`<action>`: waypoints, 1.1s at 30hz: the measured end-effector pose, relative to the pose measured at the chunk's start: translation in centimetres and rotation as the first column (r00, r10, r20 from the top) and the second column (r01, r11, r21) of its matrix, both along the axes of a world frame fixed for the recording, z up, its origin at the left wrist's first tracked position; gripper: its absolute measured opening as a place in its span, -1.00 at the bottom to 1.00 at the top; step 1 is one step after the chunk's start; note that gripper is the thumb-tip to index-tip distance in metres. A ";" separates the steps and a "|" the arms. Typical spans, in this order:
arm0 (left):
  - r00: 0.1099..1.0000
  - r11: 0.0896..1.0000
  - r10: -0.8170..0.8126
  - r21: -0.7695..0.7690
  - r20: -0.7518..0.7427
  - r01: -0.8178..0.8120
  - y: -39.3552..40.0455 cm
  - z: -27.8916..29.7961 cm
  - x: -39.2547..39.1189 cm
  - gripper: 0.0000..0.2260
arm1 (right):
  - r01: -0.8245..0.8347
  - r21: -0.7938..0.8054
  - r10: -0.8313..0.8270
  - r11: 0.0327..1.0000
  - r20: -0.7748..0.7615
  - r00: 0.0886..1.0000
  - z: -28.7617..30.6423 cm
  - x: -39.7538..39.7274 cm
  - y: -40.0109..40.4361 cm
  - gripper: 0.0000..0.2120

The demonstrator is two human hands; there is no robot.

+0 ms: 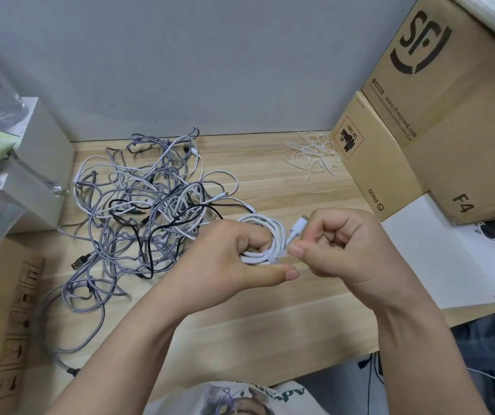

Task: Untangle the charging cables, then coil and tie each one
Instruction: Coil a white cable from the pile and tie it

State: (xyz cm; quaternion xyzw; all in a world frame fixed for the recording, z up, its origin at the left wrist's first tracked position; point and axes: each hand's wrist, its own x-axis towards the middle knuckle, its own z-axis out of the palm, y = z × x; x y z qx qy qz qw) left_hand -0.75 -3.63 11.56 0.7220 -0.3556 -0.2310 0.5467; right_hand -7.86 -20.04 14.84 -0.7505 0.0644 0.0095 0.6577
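I take the tangled heap of grey braided, white and black charging cables (147, 205) on the pale wooden table (270, 310) as my landmark. Just to its right, held above the table, is the smooth white cable wound into a small coil (265, 235). My left hand (234, 259) grips that coil, fingers curled through its middle and thumb stretched beneath it. My right hand (339, 244) is clenched, thumb and forefinger pinching what looks like a thin white tie (279, 253) wrapped round the coil's strands; the cable's white plug (298, 224) sticks up just beside the knuckles.

I judge the step in hand to be tying off this one coil, with the heap not yet sorted. The next move calls for pulling the tie snug without letting the loops spring loose, so the left hand must hold firm. Well to the right of the heap, against the brown cardboard boxes (420, 130), lies a loose pile of white ties (315, 154) for the cables to come.
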 end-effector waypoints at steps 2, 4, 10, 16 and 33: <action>1.000 1.000 -0.015 -0.002 -0.022 0.015 0.1 0.0 0.1 -0.55 | -0.012 -0.017 0.012 1.000 0.002 1.000 0.0 -0.1 0.2 -0.84; 0.999 1.000 -0.029 0.003 -0.021 0.029 0.2 -0.1 0.3 -0.60 | -0.036 -0.036 0.036 0.999 0.000 0.999 0.1 -0.1 0.3 -0.84; 0.992 0.994 -0.037 0.110 0.122 0.024 0.3 0.0 0.5 -0.63 | -0.079 -0.100 0.078 0.992 -0.016 0.997 0.2 0.2 0.8 -0.78; 0.996 0.994 -0.036 0.110 0.080 0.027 0.3 -0.3 0.4 -0.60 | -0.085 -0.175 0.084 0.981 -0.011 0.996 -0.2 0.6 0.9 -0.79; 0.907 0.971 -0.225 -0.157 -0.357 0.179 0.6 0.9 0.7 -0.86 | 0.128 0.220 -0.129 0.967 -0.009 0.992 -0.1 0.2 -0.9 -0.83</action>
